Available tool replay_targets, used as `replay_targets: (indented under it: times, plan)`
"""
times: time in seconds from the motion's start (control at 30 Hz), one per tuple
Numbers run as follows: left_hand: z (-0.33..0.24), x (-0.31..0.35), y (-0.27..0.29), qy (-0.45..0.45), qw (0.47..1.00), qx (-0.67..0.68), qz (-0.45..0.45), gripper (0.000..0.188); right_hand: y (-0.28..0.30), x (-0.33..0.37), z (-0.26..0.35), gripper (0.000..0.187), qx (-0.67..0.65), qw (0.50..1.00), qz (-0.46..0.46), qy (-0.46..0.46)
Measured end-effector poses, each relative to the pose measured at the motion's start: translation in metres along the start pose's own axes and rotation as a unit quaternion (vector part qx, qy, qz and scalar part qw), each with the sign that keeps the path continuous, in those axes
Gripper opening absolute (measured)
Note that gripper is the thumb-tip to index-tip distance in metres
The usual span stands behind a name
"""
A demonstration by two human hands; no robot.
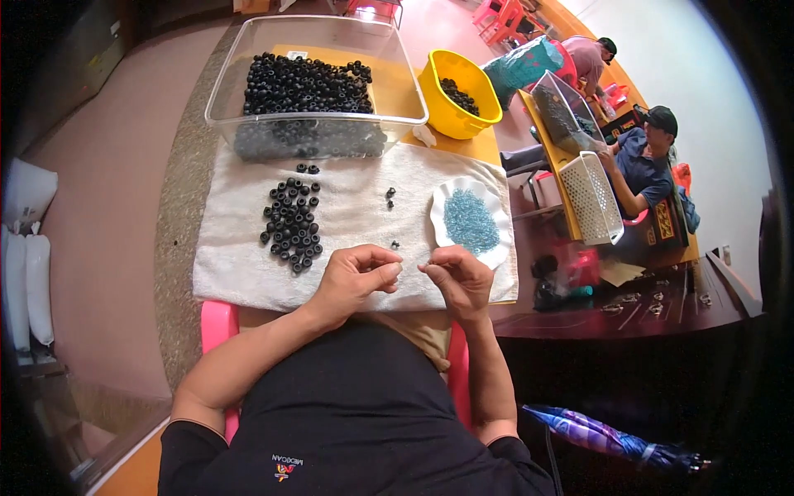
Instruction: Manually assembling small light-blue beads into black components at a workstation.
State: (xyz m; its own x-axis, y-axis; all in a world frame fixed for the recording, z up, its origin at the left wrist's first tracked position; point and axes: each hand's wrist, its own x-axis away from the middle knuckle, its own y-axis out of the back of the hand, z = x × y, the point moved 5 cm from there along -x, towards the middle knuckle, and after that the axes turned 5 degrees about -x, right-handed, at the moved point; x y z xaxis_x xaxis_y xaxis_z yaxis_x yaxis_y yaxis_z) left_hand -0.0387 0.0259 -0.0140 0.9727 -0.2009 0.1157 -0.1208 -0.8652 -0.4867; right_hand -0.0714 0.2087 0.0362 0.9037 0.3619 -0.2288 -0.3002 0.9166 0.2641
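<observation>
My left hand (361,281) and my right hand (456,283) are raised over the near edge of a white towel (356,207), a small gap between them. Thumb and fingertips of each are pinched together; anything in them is too small to make out. Left of my hands lies a loose group of black ring-shaped pieces (291,219). A few small dark pieces (390,197) lie on the towel beyond my fingers, with another dark piece (394,245) closer in. Beside my right hand stands a white scalloped dish (439,217) holding tiny clear-blue pieces (473,221).
A large clear plastic bin (217,109) full of black pieces stands at the far side, beside a yellow basket (456,122) with more. At right, a person (647,169) sits at another table with a white perforated basket (591,198). A folded umbrella (608,436) lies lower right.
</observation>
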Motion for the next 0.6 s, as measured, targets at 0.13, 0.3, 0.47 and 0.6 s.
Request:
replay_targets:
  times: [0.13,0.3,0.47,0.6]
  plan:
    - [-0.004,0.001,-0.004,0.041,0.998,0.048,0.026,0.018,-0.017,-0.003,0.007,0.011,-0.068,0.997,0.032,0.019]
    - [-0.006,0.003,-0.007,0.083,0.990,0.091,0.061,0.016,-0.026,-0.002,0.013,0.012,-0.092,0.994,0.059,0.012]
    - [-0.005,0.006,-0.009,0.111,0.984,0.113,0.084,0.012,-0.027,-0.003,0.017,0.012,-0.095,0.993,0.065,0.021]
    - [-0.006,0.006,-0.009,0.114,0.980,0.128,0.100,0.015,-0.029,-0.001,0.013,0.012,-0.129,0.989,0.071,0.001]
